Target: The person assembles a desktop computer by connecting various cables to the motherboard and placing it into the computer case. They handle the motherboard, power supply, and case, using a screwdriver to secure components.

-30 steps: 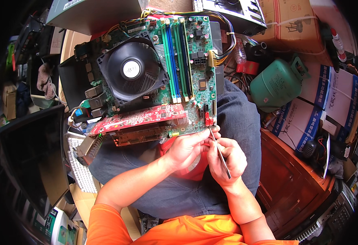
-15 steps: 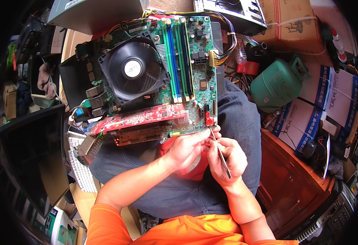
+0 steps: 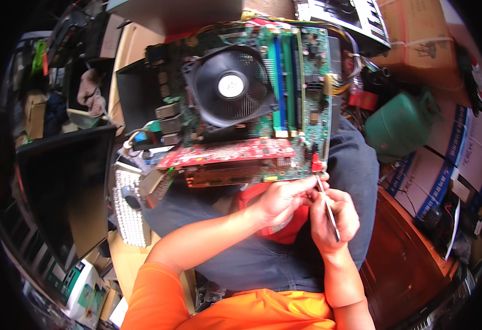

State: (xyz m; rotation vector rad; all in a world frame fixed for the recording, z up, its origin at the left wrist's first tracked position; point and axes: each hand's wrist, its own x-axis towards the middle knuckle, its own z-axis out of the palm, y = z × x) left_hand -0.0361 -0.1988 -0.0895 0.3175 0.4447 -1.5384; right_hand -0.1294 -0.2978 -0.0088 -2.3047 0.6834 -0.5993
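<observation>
A green motherboard [image 3: 316,104] with a round black cooler fan [image 3: 230,87] on it lies in front of me, over my knees. My right hand [image 3: 337,220] is closed round slim metal tweezers [image 3: 330,212]. Their tip points up at the board's near right corner, just below the red sockets [image 3: 317,164]. Beside it, my left hand [image 3: 285,201] has its thumb on that corner's edge and its other fingers curled in below. What lies right between the fingertips is too small to make out. A red card [image 3: 230,153] stands in a slot left of the hands.
Left are a dark monitor [image 3: 59,192] and a white keyboard [image 3: 130,206]. To the right stand a green gas cylinder [image 3: 400,126], paper boxes [image 3: 417,176] and a red-brown cabinet [image 3: 400,253]. A cable bundle [image 3: 356,58] runs to the board's right edge. Something red [image 3: 276,234] sits between my legs.
The whole view has shifted, so the board and both hands appear farther right and slightly blurred. The tweezers' tip remains at the same corner and both hands keep their hold.
</observation>
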